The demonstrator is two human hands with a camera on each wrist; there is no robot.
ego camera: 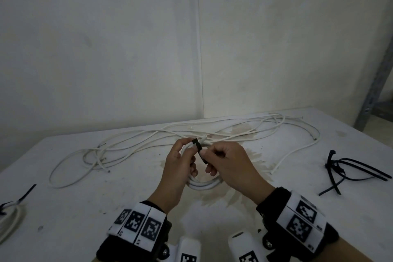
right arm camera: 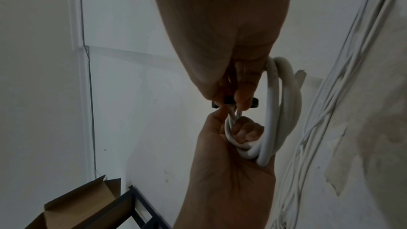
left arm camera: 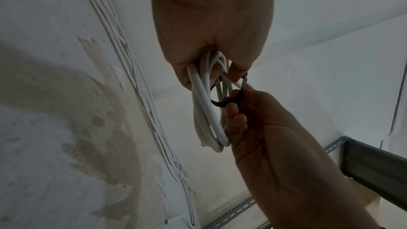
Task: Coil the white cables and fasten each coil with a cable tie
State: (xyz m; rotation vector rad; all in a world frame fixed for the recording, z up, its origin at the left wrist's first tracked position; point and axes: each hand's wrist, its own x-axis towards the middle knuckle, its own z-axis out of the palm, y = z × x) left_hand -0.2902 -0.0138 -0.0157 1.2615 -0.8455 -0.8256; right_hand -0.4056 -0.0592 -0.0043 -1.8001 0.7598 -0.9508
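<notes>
My left hand [ego camera: 187, 155] grips a small coil of white cable [ego camera: 204, 185] held just above the table, fingers curled through its loops [left arm camera: 207, 111]. A black cable tie [ego camera: 198, 147] loops around the coil's top strands. My right hand [ego camera: 207, 160] pinches the tie between thumb and fingers [right arm camera: 233, 100]; the tie's loop [left arm camera: 226, 101] shows around the strands. Behind the hands, several loose white cables [ego camera: 170, 134] lie tangled across the table.
A bundle of spare black cable ties [ego camera: 344, 170] lies on the table at the right. A tied white coil [ego camera: 8, 217] sits at the left edge. The white table [ego camera: 106, 198] is stained in the middle. A wall stands close behind, with metal shelving [ego camera: 374, 100] at the right.
</notes>
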